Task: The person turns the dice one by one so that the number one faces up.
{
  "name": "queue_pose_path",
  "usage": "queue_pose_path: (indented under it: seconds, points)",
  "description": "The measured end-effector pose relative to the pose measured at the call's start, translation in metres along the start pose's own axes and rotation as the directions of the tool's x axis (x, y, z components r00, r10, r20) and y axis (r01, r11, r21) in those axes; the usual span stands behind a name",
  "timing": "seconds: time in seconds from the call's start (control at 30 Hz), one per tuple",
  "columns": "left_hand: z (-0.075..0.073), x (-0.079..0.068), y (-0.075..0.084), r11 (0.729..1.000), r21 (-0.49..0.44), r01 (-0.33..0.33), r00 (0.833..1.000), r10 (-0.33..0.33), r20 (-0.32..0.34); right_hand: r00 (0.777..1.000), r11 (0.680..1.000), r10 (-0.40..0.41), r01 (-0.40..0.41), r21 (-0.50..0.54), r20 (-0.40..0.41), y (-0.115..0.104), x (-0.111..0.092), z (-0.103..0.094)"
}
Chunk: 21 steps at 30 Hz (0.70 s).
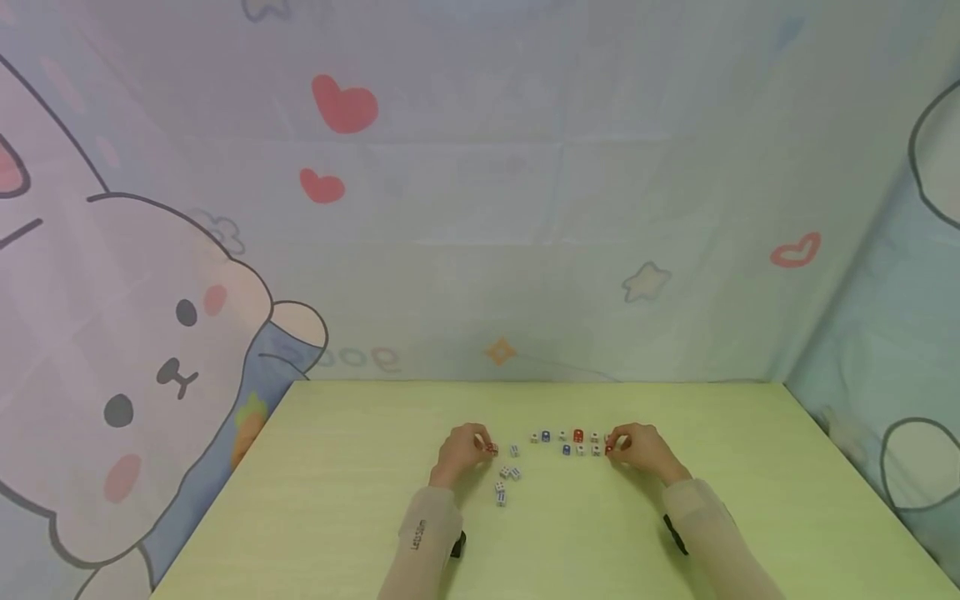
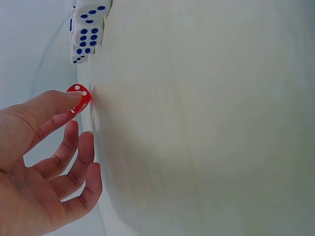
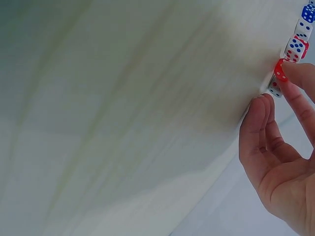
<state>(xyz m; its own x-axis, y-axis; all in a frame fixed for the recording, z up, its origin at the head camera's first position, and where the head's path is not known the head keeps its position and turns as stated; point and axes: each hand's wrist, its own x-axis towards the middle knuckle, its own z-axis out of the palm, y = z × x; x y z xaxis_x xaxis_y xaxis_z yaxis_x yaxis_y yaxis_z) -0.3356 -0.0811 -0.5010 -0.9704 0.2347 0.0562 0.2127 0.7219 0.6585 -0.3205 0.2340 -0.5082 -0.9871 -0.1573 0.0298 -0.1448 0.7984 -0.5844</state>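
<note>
My left hand pinches a red die with white pips between thumb and index finger, low over the table. Its other fingers are loosely curled in the left wrist view. Beside it lie several white dice with blue pips. My right hand pinches another red die at the right end of two rows of dice. A white die shows just past that red one, partly covered by my finger. The rows hold white dice, blue dice and a red die.
A pale yellow-green table carries all the dice. Between my arms, a loose line of white dice runs toward the near edge. Behind the table hangs a cartoon-printed cloth, which also covers both sides.
</note>
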Motion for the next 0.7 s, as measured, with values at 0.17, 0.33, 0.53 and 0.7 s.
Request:
queue_pose_path:
  seconds: [0.17, 0.33, 0.53, 0.7]
  points:
    - [-0.0021, -0.0009, 0.0030, 1.000, -0.006, -0.010, 1.000, 0.010, 0.017, 1.000, 1.000, -0.007, 0.007, 0.001, -0.005, -0.0019, -0.0013, -0.0008]
    - [-0.0023, -0.0028, 0.0024, 1.000, -0.004, 0.008, 0.999, -0.008, 0.034, 1.000, 1.000, -0.011, 0.011, -0.009, -0.003, 0.0001, -0.0008, 0.0011]
    - [-0.0002, -0.0030, -0.0015, 0.999, 0.003, 0.033, 0.999, -0.034, 0.021, 1.000, 1.000, 0.011, -0.011, 0.005, -0.006, 0.0012, 0.0007, 0.0022]
    - [-0.0006, -0.0029, -0.0018, 0.999, 0.020, 0.047, 0.999, -0.047, 0.009, 1.000, 1.000, 0.010, -0.010, 0.003, -0.012, 0.0016, 0.0014, 0.0016]
